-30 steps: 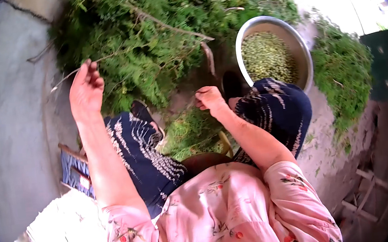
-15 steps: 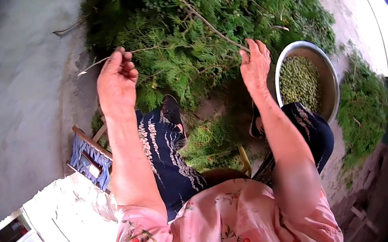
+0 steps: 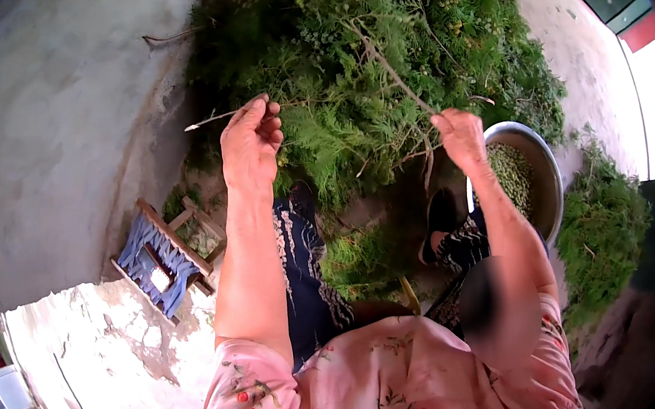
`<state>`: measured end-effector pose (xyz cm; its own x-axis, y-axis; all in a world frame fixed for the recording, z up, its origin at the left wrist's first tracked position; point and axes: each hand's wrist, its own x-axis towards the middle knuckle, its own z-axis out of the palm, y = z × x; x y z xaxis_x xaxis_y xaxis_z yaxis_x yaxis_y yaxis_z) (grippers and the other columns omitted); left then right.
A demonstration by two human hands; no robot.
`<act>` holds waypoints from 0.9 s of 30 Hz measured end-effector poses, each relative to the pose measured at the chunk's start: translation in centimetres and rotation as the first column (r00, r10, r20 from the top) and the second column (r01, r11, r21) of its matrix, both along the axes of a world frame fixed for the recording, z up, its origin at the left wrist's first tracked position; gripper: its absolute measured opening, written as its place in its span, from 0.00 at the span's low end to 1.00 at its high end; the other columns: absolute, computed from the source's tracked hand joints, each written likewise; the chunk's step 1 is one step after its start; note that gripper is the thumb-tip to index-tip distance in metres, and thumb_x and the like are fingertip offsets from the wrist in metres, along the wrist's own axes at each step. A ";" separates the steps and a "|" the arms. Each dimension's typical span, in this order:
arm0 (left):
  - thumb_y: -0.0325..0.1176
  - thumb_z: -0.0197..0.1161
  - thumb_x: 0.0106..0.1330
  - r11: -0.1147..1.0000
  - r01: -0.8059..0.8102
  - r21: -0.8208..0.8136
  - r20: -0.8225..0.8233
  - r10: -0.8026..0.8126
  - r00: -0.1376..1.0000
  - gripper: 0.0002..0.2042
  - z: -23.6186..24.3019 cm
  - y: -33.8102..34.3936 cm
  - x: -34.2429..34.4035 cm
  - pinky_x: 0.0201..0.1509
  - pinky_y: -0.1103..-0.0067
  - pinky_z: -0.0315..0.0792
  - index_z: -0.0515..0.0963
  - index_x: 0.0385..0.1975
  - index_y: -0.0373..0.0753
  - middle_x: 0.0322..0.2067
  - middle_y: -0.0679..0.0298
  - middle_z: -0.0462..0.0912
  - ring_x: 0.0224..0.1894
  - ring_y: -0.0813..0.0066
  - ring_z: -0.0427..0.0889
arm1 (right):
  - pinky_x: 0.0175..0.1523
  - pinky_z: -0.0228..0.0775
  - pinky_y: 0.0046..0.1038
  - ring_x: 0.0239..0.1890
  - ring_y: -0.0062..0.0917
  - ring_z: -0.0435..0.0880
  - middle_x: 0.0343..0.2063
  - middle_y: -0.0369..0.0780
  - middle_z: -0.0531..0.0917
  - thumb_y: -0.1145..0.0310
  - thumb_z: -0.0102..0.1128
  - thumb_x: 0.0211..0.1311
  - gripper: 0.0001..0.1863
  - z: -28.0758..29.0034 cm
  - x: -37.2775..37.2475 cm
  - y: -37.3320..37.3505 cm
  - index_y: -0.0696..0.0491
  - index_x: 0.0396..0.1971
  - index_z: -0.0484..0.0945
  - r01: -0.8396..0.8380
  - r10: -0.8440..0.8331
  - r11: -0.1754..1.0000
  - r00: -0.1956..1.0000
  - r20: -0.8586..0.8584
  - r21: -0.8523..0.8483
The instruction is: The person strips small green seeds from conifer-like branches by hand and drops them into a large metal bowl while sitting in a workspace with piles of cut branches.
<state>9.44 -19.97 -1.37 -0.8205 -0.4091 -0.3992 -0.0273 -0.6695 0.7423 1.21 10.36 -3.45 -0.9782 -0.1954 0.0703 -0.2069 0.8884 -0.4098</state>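
My left hand (image 3: 252, 144) is closed round a thin evergreen branch (image 3: 209, 121), whose pale cut end sticks out to the left. Feathery green foliage trails from it to the right, over the heap. In my right hand (image 3: 463, 137) is the lower end of a thicker brown branch (image 3: 393, 72), which slants up and left into the greenery. Both hands are over the near side of a large heap of evergreen cuttings (image 3: 480, 44) bearing small green cones. Close beside my right forearm stands a metal basin (image 3: 550, 167) holding many small green cones (image 3: 510, 172), partly hidden by the arm.
A small wooden stool (image 3: 161, 263) with a blue woven seat and a dark flat object on it stands at the left, near a grey wall (image 3: 71, 139). A smaller pile of green sprigs (image 3: 604, 230) lies right of the basin. More sprigs (image 3: 360, 262) lie between my feet.
The view has shifted. My right hand has come down and closed more tightly on the thick branch, drawing its end nearer. My left hand still holds the thin branch.
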 end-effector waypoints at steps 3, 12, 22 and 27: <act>0.31 0.55 0.60 0.999 -0.020 0.042 -0.011 0.021 1.000 0.05 -0.6 -0.3 0.5 0.25 0.86 0.67 0.75 0.33 0.39 0.25 0.68 0.77 0.23 0.82 0.72 | 0.26 0.67 0.26 0.15 0.22 0.71 0.15 0.39 0.77 0.59 0.53 0.56 0.13 3.4 -0.1 0.8 0.53 0.20 0.78 0.100 -0.089 0.992 0.988 0.129 -0.081; 0.29 0.56 0.58 0.976 -0.198 0.094 0.035 0.195 0.980 0.03 -2.0 -2.6 1.4 0.21 0.87 0.65 0.74 0.30 0.38 0.25 0.63 0.78 0.21 0.79 0.74 | 0.21 0.64 0.24 0.14 0.20 0.71 0.12 0.37 0.75 0.66 0.55 0.54 0.10 12.2 2.7 4.2 0.58 0.21 0.77 0.058 -0.031 0.968 0.993 0.111 -0.243; 0.32 0.55 0.59 0.989 -0.033 -0.141 -0.128 0.015 0.992 0.05 -0.2 3.2 2.6 0.19 0.87 0.62 0.75 0.29 0.38 0.20 0.67 0.77 0.17 0.83 0.70 | 0.16 0.50 0.19 0.10 0.15 0.62 0.11 0.34 0.72 0.60 0.54 0.54 0.14 17.5 4.0 6.4 0.56 0.21 0.76 0.197 -0.191 0.908 0.980 0.054 -0.369; 0.33 0.59 0.57 0.838 0.422 -0.346 -0.148 -0.493 0.857 0.07 2.9 10.1 5.7 0.22 0.85 0.67 0.77 0.27 0.34 0.21 0.63 0.80 0.20 0.80 0.76 | 0.12 0.46 0.17 0.08 0.13 0.57 0.11 0.34 0.72 0.62 0.56 0.54 0.13 15.7 3.0 4.2 0.56 0.18 0.74 0.245 -0.236 0.727 0.966 0.101 -0.642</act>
